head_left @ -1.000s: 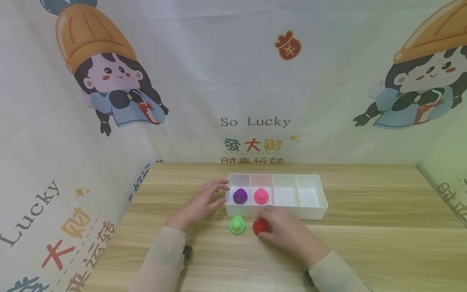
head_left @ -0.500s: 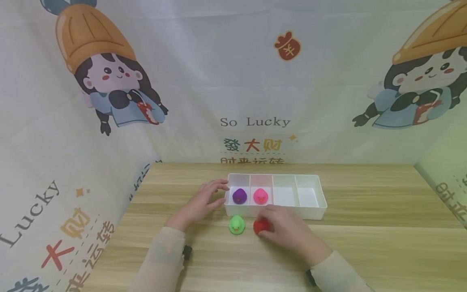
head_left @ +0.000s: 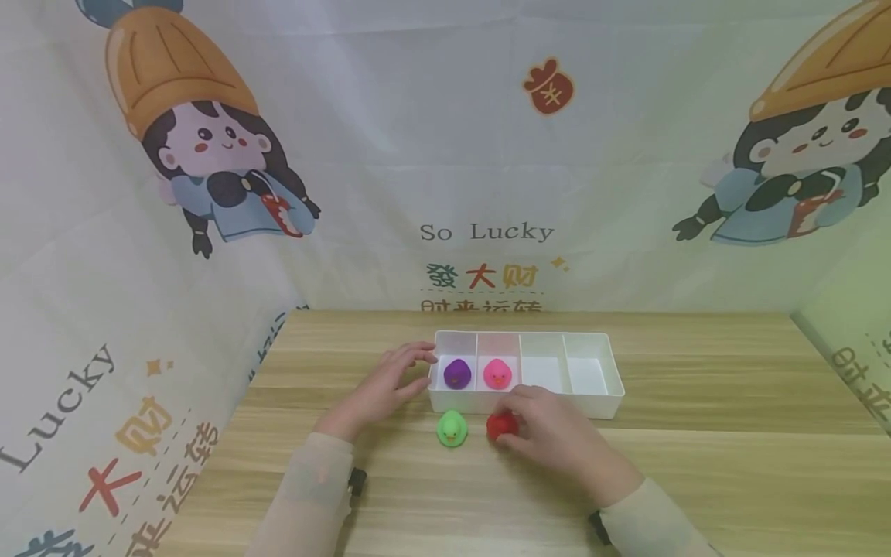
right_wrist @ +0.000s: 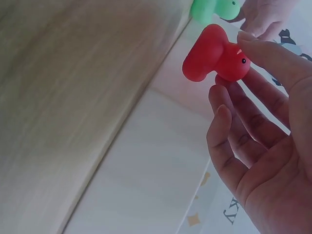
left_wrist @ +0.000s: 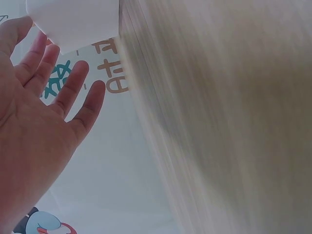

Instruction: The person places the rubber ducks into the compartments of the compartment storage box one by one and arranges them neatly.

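Note:
My right hand [head_left: 557, 433] pinches a red toy duck [head_left: 498, 427] between thumb and fingers, in front of the white divided box [head_left: 599, 407]. From the right wrist view, the red duck [right_wrist: 207, 53] is gripped by its head and appears lifted off the table. My left hand [head_left: 386, 391] rests its fingertips at the box's left end, fingers spread and loosely extended. In the left wrist view, thumb and fingers lie against the box's white end wall [left_wrist: 78, 22]. A green toy duck [head_left: 452, 430] stands on the table, left of the red one.
A purple duck [head_left: 457, 375] sits in the box's leftmost compartment, and a pink duck [head_left: 497, 375] in the one beside it. The two right compartments hold nothing. Printed cloth [head_left: 362, 178] surrounds the wooden table [head_left: 724, 387] at the back and sides.
My right hand and the red duck have shifted slightly up and to the right in the head view. The left hand, the box and the other ducks stay in place.

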`<act>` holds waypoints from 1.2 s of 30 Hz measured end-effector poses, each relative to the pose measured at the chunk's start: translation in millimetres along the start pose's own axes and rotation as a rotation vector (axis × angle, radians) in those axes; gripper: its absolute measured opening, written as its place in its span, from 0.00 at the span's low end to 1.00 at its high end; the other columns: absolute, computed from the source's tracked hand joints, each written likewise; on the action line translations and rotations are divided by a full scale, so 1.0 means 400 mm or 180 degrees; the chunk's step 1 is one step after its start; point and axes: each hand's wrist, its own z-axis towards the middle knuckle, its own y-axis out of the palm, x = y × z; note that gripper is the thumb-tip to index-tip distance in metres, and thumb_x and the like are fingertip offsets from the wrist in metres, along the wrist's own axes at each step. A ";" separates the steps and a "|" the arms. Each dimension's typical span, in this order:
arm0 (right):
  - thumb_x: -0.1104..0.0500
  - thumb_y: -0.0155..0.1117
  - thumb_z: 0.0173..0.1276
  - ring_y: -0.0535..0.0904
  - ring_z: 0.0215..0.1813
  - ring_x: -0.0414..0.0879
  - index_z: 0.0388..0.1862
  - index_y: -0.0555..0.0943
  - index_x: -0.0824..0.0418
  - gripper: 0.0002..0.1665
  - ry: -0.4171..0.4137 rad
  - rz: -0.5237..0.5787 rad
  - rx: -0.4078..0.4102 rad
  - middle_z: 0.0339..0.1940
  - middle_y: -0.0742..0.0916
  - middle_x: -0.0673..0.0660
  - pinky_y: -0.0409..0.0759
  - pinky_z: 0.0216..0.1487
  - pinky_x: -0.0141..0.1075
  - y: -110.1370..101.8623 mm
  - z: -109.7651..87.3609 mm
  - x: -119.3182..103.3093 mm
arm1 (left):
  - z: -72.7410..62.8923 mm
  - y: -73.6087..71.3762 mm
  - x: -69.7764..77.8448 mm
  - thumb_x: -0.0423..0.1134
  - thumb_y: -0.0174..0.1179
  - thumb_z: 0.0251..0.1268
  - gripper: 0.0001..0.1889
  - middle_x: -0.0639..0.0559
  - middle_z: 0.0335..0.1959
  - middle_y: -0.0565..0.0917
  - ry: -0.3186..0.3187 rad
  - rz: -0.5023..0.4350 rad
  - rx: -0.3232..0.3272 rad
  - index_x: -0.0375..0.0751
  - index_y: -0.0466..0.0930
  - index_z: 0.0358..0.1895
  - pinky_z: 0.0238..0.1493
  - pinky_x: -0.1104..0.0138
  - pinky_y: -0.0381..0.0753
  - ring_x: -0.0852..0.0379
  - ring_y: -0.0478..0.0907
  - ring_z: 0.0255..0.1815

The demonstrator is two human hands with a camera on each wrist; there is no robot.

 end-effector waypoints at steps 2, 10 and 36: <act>0.52 0.80 0.60 0.81 0.39 0.38 0.41 0.86 0.49 0.13 0.0054 -0.0023 0.0000 0.36 0.87 0.42 0.86 0.45 0.33 -0.005 0.000 -0.002 | 0.000 0.001 -0.002 0.40 0.59 0.77 0.20 0.46 0.80 0.65 0.0011 0.0006 0.0006 0.43 0.74 0.67 0.78 0.43 0.67 0.39 0.65 0.77; 0.51 0.80 0.60 0.80 0.40 0.38 0.43 0.87 0.48 0.14 0.0090 -0.0187 0.0026 0.39 0.88 0.43 0.86 0.46 0.33 -0.031 -0.001 -0.015 | 0.000 0.000 0.001 0.40 0.59 0.77 0.20 0.47 0.80 0.66 0.0007 -0.0012 0.0010 0.42 0.74 0.67 0.78 0.44 0.67 0.39 0.64 0.78; 0.53 0.82 0.59 0.86 0.41 0.42 0.44 0.87 0.51 0.15 -0.0161 -0.0120 0.0351 0.41 0.89 0.45 0.88 0.42 0.32 -0.099 0.006 0.001 | -0.002 0.002 -0.004 0.40 0.58 0.77 0.19 0.45 0.80 0.65 -0.0013 -0.0025 0.0012 0.45 0.74 0.67 0.77 0.42 0.67 0.38 0.65 0.76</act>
